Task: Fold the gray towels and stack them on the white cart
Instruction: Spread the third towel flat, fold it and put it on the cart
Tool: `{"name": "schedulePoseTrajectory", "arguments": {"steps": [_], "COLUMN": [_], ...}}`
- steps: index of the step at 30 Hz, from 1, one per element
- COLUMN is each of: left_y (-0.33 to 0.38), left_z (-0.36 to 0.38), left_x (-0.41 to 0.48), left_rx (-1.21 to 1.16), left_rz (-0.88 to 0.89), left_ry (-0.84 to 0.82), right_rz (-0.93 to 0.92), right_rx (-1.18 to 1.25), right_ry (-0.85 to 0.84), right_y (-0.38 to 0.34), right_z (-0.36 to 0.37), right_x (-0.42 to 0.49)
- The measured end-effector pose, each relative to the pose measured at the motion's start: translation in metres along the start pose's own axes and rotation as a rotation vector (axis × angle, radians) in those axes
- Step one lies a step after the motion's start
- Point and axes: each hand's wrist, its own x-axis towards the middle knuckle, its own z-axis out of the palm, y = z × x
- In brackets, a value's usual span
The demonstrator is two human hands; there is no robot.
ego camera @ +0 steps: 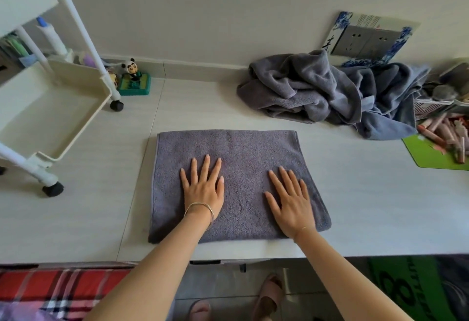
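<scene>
Fingers (206, 166) straight, spread, gripping nothing: my left hand (203, 191) and right hand (291, 204) press flat on the folded gray terry towel (236, 148), mid pale tabletop (368, 193). Smoothing step, I judge. Next needs 1 more fold or lift to the white wheeled cart (50, 117).

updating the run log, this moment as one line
left hand: flat on folded gray terry towel | right hand: flat on same towel | crumpled gray towels: back right | white wheeled cart: left

A folded gray towel (241, 148) is laid on the desk (355, 206) under the left hand (203, 188); crumpled towels (304, 87) are heaped beyond the right hand (291, 204).
</scene>
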Motion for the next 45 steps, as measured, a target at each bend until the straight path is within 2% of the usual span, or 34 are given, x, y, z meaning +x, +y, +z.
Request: {"name": "schedulePoseTrajectory", "arguments": {"steps": [7, 10, 12, 15, 21, 23, 25, 28, 32, 37, 40, 45], "left_y": [-0.001, -0.014, -0.029, -0.050, -0.056, -0.056, -0.060, -0.073, -0.079, -0.090, -0.099, -0.107], "left_z": [-0.003, -0.011, -0.015, -0.015, -0.015, -0.022, -0.032, -0.042, -0.055, -0.057, -0.049, -0.046], "left_x": [0.000, -0.005, -0.011, -0.023, -0.027, -0.024, -0.023, -0.024, -0.024, -0.017, -0.012, -0.012], "left_rx": [-0.008, -0.076, -0.092, -0.043, -0.017, -0.074, -0.239, -0.458, -0.949, -1.143, -1.258, -1.393], "left_rz": [0.008, -0.019, -0.077, -0.090, -0.087, -0.118, -0.167, -0.234, -0.333, -0.466, -0.602, -0.584], "left_ry": [-0.025, -0.020, -0.002, -0.021, -0.049, -0.094, -0.054, 0.028, 0.005, -0.036, -0.096, -0.076], "right_rz": [0.237, 0.354, 0.462, 0.560, 0.636, 0.666, 0.689, 0.583, 0.356, 0.125, 0.095, 0.065], "right_rx": [0.133, 0.340, 0.490, 0.610, 0.608, 0.762, 0.955, 1.049, 1.141, 1.186, 1.162, 1.054], "right_ry": [-0.024, 0.071, 0.069, 0.005, -0.191, -0.275, -0.360, -0.527, -0.622, -0.597, -0.545, -0.488], "right_y": [0.033, 0.035, 0.040, 0.044, 0.048, 0.054, 0.059, 0.060, 0.033, -0.039, -0.091, -0.161], "right_z": [-0.012, -0.022, -0.028, -0.038, -0.052, -0.060, -0.073, -0.097, -0.132, -0.160, -0.147, -0.094], "right_x": [-0.002, 0.006, 0.016, 0.031, 0.048, 0.053, 0.056, 0.063, 0.070, 0.072, 0.072, 0.070]}}
